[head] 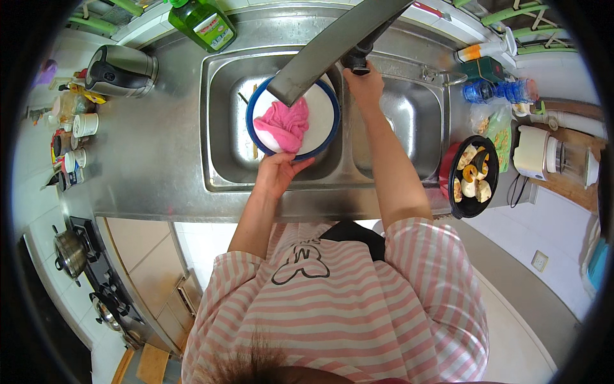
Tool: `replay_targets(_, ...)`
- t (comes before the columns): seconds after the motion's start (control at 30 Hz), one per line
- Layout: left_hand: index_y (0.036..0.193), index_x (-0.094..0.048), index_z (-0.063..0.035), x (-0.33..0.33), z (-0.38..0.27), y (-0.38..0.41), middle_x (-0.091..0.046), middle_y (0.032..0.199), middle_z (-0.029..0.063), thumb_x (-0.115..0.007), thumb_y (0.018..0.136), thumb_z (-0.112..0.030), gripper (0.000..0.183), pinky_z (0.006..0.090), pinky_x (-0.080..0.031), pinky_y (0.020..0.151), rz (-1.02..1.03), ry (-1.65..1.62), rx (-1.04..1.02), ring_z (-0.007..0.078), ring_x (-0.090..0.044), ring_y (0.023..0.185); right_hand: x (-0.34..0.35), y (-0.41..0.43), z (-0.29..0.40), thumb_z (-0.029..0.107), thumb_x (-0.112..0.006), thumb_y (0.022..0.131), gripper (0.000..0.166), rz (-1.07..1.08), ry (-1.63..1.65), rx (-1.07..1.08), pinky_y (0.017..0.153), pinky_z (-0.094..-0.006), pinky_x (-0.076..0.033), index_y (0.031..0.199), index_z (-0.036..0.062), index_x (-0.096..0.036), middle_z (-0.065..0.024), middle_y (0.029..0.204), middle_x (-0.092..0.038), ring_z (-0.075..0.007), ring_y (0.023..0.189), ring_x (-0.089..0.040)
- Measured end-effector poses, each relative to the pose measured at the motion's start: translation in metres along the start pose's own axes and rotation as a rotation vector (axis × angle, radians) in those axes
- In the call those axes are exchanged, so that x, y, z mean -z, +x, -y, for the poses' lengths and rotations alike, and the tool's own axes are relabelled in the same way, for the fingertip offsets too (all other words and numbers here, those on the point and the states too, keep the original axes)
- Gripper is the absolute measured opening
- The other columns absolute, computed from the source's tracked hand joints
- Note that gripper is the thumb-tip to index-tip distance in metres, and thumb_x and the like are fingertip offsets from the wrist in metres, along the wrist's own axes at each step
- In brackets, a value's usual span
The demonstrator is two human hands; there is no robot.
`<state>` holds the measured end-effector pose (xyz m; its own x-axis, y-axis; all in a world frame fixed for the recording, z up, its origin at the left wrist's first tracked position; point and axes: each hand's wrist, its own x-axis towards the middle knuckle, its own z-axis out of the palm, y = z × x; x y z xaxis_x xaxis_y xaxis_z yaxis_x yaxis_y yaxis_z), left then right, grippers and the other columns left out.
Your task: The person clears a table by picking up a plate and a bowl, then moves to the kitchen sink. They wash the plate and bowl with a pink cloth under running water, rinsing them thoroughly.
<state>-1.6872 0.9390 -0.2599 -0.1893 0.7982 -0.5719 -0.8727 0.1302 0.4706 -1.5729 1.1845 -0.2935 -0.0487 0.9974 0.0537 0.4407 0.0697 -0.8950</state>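
Note:
A white bowl with a blue rim (pixel 331 139) sits in the left sink basin (pixel 225 158). Inside it lies a crumpled pink cloth (pixel 283 126). My left hand (pixel 278 174) grips the bowl's near rim, its fingers partly hidden beneath. The broad metal spout of the faucet (pixel 336 50) reaches over the bowl and covers part of it. My right hand (pixel 365 89) holds the black lower part of the faucet (pixel 357 61), behind the divider between the basins; some of its fingers are out of sight. No water stream is visible.
Chopsticks (pixel 255 151) lie under the bowl's left side. A green dish soap bottle (pixel 204 26) and an electric kettle (pixel 122 71) stand behind and left. By the right basin (pixel 417 120), a black-and-red pot (pixel 472 204) of food pieces overhangs the counter edge. A blender (pixel 551 156) stands farther right.

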Motion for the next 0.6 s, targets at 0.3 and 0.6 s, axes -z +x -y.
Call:
replay_targets(0.3,0.125,-0.040,-0.0008,-0.007,-0.005,-0.004,-0.054,0.117,0.0146,-0.051,0.075,0.007,0.052,0.0519,-0.049,0.090,0.009,0.024,-0.054,0.0313,-0.056,0.106,-0.013,-0.006,-0.004,0.023,-0.069,0.064,0.041,-0.144,0.039,0.030,0.067,-0.0398,-0.050,0.099,0.0020,-0.060,-0.0202,0.077,-0.064,-0.0362,0.077,-0.065)
replay_targets(0.6,0.127,-0.038,-0.0017,-0.005,-0.005,-0.001,-0.053,0.119,0.0139,-0.052,0.076,0.007,0.054,0.0508,-0.049,0.090,0.018,0.016,-0.035,0.0313,-0.055,0.108,-0.012,-0.009,-0.005,0.021,-0.068,0.065,0.045,-0.136,0.067,0.071,0.068,-0.0377,-0.050,0.103,-0.0003,-0.060,-0.0208,0.078,-0.064,-0.0359,0.078,-0.065)
